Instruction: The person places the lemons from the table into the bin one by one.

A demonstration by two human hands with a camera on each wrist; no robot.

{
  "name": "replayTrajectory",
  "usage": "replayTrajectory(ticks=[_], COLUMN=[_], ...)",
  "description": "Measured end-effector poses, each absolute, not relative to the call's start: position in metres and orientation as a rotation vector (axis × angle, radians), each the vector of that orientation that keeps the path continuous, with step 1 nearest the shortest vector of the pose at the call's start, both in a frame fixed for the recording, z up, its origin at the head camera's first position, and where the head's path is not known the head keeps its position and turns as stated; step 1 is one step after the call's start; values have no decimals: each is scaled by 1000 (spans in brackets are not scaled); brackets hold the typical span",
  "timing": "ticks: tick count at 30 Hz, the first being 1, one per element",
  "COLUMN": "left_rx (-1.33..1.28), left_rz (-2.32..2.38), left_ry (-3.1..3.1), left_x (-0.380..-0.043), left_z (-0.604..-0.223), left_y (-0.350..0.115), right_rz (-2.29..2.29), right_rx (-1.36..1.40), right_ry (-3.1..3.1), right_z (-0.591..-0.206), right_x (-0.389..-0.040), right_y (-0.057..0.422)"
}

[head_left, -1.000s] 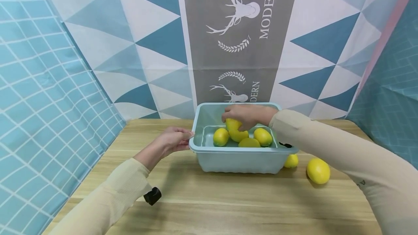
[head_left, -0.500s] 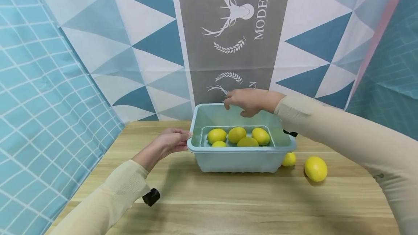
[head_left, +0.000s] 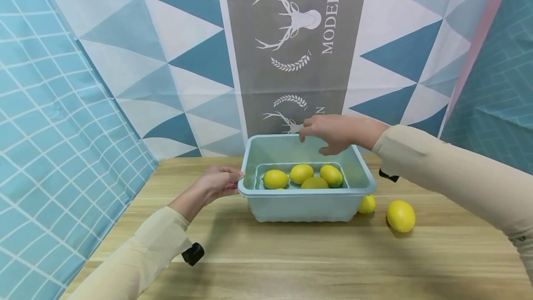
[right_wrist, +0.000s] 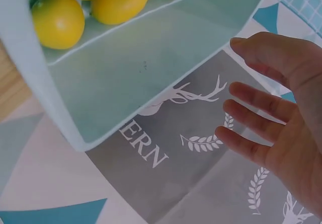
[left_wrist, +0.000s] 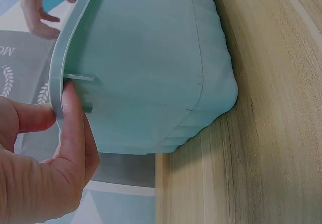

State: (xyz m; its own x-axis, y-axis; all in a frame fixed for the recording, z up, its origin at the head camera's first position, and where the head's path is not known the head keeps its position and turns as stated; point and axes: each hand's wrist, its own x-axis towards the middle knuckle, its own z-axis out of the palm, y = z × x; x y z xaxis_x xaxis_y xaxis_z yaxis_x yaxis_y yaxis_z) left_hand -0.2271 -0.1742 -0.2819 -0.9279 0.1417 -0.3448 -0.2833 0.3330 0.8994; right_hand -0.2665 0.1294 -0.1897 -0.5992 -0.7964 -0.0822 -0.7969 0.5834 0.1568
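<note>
A light blue-green plastic basin (head_left: 300,205) stands on the wooden table, with several yellow lemons inside, one a whole lemon (head_left: 275,179) at the left. My left hand (head_left: 216,183) pinches the basin's left rim; in the left wrist view the thumb (left_wrist: 35,117) lies on the rim's top side and the fingers are under it. Over the back part of the basin hangs my right hand (head_left: 333,131), its fingers spread and loosely bent with nothing between them. In the right wrist view its palm (right_wrist: 297,148) faces the basin's edge, apart from the lemons.
To the right of the basin lie a lemon (head_left: 401,216) and another lemon (head_left: 367,204) partly hidden behind the basin's corner. The table (head_left: 291,263) ends at a patterned cloth backdrop (head_left: 200,73); a blue gridded cloth (head_left: 50,128) borders the left side.
My right hand has let go of a lemon in the basin, lifted up, and drifted right. The lemons inside shifted, one rolling towards the front wall. My left hand keeps its place on the rim.
</note>
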Motion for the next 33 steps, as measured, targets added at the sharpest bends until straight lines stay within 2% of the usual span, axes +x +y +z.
replayTrajectory(ticks=[21, 33], left_rx=[-151, -167], left_rz=[1662, 1655], left_ry=[2213, 2203], left_x=[-227, -229], left_z=[-282, -282], left_y=[-176, -178], right_rz=[108, -93], right_rx=[-1571, -1554], right_ry=[2969, 3153], right_z=[-207, -221], right_x=[-241, -220], right_y=[181, 222])
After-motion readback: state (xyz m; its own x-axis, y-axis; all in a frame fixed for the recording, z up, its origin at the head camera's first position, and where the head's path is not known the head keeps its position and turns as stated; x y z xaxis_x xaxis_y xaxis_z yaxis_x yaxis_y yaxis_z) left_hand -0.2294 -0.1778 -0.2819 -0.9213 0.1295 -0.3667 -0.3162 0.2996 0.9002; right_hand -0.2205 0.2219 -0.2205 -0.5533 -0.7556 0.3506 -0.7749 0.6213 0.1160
